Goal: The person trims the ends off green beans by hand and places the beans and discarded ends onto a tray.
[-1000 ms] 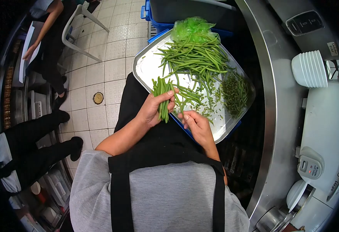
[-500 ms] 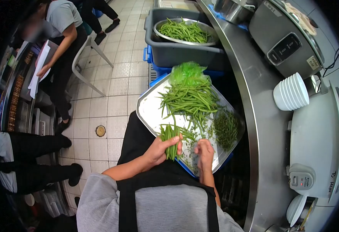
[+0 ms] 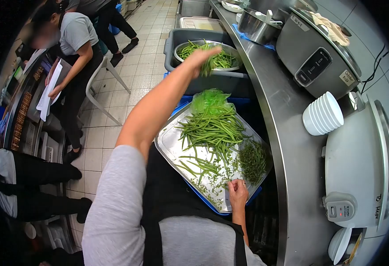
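My left hand is stretched far forward over a metal bowl of green beans inside a grey tub; it is closed round a bunch of beans that hangs below the fingers, a little blurred. Near the lower right of the metal tray, my right hand has its fingers pinched together; what they hold, if anything, is too small to tell. On the tray lie a pile of green beans, a few loose beans, cut bits and a dark heap of trimmings. A green plastic bag sits behind the pile.
A steel counter runs along the right with stacked white bowls, a cooker and a steel pot. At the left are a white chair, a person holding papers, and other people.
My left hand has moved from the tray forward to the bowl with its bunch of beans. My right hand remains over the tray, and the view has tilted up.
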Demonstrator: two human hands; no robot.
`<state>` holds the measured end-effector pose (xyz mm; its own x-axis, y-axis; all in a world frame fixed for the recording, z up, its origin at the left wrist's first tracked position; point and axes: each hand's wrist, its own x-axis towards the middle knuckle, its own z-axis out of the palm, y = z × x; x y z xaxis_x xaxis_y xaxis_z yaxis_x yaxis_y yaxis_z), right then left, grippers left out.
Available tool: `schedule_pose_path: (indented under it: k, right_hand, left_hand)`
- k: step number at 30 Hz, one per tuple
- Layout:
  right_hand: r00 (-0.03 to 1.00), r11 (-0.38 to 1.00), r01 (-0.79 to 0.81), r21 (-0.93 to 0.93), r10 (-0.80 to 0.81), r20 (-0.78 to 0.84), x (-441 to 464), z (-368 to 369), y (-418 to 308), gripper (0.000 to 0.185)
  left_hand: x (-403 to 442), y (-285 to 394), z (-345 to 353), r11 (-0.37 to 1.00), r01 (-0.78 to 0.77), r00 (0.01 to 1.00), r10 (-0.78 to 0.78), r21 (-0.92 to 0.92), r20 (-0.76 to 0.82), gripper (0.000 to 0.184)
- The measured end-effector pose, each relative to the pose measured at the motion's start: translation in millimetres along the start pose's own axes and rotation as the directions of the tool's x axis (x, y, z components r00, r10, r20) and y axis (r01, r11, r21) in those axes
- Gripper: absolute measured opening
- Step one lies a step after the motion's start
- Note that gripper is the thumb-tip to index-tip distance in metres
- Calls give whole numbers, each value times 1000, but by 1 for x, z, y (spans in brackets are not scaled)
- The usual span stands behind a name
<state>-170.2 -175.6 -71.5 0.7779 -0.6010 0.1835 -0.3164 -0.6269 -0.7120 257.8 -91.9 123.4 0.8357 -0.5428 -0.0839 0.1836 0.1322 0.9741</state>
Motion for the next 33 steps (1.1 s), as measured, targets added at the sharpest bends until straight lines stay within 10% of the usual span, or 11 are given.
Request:
schedule_pose_path:
  k: [1,4,7,16,20,24,33]
  right_hand:
    - [1000,1000,14,-26,-14,6,1,0,1,12]
    - [997,995,69,-70,-67,29,1,-4,2,13]
    - [995,990,93,-111,-87,58,4,-5,0,11]
    - [995,985,90,-150,-83,55,8,-1,-5,14]
    - [975,972,221,-82,-220,22,15,14,-8,12]
    - [919,910,394,-125,-388,74,34,38,-41,18]
    - [959,943,230,-242,-177,223,41,55,-48,19]
  left_hand:
    - [14,11,-6,996,-7,989,20,-92,145,76]
    - [25,-11,2,981,-194,945,184,-9,-271,79]
    - [-24,-59,-12,726,-461,789,598,511,-139,56]
    - [-204,-205,-71,570,-184,888,446,801,-113,14]
    - [-230,-225,-69,298,-353,804,581,887,125,7]
    - [-228,-223,-64,278,-354,781,613,893,119,5]
    - [-229,-228,-53,354,-350,812,576,868,92,12]
